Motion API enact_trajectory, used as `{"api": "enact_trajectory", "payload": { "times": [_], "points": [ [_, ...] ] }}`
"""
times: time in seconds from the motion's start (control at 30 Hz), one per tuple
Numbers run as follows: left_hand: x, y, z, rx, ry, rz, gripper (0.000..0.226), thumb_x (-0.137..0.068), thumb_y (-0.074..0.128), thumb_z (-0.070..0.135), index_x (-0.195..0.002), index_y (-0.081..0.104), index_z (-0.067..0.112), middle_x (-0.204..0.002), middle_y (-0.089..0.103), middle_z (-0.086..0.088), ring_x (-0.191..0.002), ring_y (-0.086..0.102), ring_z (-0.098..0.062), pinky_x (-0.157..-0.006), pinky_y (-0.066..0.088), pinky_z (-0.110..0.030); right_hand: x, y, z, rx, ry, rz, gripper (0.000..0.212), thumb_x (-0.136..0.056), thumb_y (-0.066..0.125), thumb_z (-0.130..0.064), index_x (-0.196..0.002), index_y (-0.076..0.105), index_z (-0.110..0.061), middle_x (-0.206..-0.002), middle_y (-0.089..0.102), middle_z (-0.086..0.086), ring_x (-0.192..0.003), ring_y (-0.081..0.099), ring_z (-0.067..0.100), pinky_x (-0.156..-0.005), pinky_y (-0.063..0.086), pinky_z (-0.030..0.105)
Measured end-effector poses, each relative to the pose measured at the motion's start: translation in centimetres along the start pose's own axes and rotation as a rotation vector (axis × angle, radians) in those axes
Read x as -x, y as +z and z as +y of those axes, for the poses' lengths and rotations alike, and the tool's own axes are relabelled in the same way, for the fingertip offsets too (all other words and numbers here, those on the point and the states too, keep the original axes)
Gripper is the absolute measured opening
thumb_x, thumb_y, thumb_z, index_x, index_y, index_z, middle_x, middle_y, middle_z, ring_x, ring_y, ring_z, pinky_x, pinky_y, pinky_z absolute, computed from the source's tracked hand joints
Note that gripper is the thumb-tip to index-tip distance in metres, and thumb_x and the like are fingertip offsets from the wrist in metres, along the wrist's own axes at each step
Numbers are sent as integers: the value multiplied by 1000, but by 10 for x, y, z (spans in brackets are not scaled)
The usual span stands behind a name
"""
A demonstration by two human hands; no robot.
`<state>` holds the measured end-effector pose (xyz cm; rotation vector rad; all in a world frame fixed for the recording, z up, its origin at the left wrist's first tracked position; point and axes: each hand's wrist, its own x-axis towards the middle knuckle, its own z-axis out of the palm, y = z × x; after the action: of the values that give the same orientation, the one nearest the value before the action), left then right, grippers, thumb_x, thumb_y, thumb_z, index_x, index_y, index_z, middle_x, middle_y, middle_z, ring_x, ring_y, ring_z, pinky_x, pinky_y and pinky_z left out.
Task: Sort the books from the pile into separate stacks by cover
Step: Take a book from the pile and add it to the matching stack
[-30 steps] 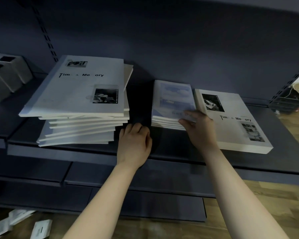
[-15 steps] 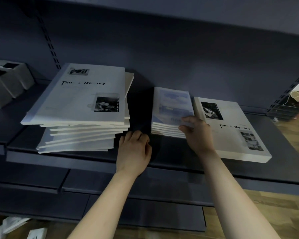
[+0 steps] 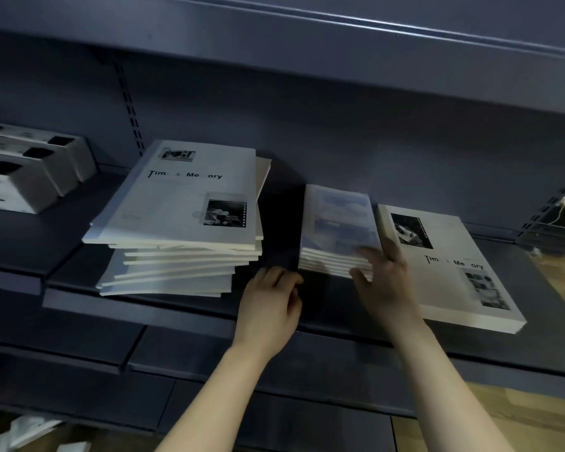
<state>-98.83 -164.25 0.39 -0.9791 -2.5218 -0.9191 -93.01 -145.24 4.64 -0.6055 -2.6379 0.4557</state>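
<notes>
A tall uneven pile of white books point(image 3: 180, 243) stands at the left of the dark shelf point(image 3: 144, 308); its top cover reads "Time & Memory". In the middle sits a small stack of blue sky-cover books point(image 3: 338, 230). A single "Time & Memory" book point(image 3: 450, 282) lies to its right. My right hand point(image 3: 385, 282) rests with spread fingers on the front right corner of the blue stack, gripping nothing. My left hand point(image 3: 271, 308) lies curled on the shelf between the pile and the blue stack, holding nothing.
White boxes point(image 3: 23, 177) stand at the far left of the shelf. An upper shelf point(image 3: 340, 47) overhangs above. Lower dark shelves point(image 3: 79, 370) step out below. Wooden floor point(image 3: 509, 412) shows at right, with loose white papers point(image 3: 30, 432) at bottom left.
My right hand has opened and shifted slightly right along the blue stack's front corner. My left hand stays in place. The head view has tilted upward.
</notes>
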Motion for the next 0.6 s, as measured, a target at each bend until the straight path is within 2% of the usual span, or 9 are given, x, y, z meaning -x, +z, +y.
{"api": "enact_trajectory", "payload": {
  "times": [0.13, 0.2, 0.4, 0.5, 0.6],
  "points": [
    [2, -18, 15, 57, 60, -63, 27, -85, 49, 23, -106, 64, 19, -105, 59, 0, -96, 54, -21, -72, 49, -34, 27, 7, -4, -66, -28, 168, 30, -79, 67, -10, -109, 65, -16, -125, 48, 13, -116, 43, 37, -91, 47, 46],
    [-2, -31, 24, 107, 109, -64, 26, -87, 48, 23, -107, 64, 19, -105, 59, 1, -94, 56, -20, -71, 50, -35, 36, 12, -5, -59, -42, 226, 25, -77, 68, -7, -101, 68, -15, -115, 53, 14, -108, 46, 39, -83, 47, 43],
    [-21, -88, 46, 182, 195, 135, 26, -86, 48, 23, -102, 66, 13, -94, 63, -4, -82, 61, -24, -69, 51, -39, 46, 27, -3, -32, -71, 79, 16, -78, 67, -11, -92, 69, -17, -100, 61, 8, -94, 54, 33, -73, 39, 29],
    [-34, -123, 34, 38, 124, 256, 29, -83, 45, 28, -100, 66, 17, -93, 65, -4, -84, 61, -27, -70, 51, -41, 50, 31, -2, -2, -118, 69, 13, -76, 69, -11, -87, 70, -17, -90, 63, 5, -85, 55, 30, -69, 43, 32],
    [-46, -153, 7, -138, -65, 285, 21, -84, 53, 25, -99, 65, 19, -96, 65, -6, -88, 59, -31, -66, 46, -36, 53, 33, 0, 5, -141, 104, 12, -76, 69, -9, -86, 70, -16, -87, 62, 5, -82, 54, 29, -67, 44, 33]
  ]
}}
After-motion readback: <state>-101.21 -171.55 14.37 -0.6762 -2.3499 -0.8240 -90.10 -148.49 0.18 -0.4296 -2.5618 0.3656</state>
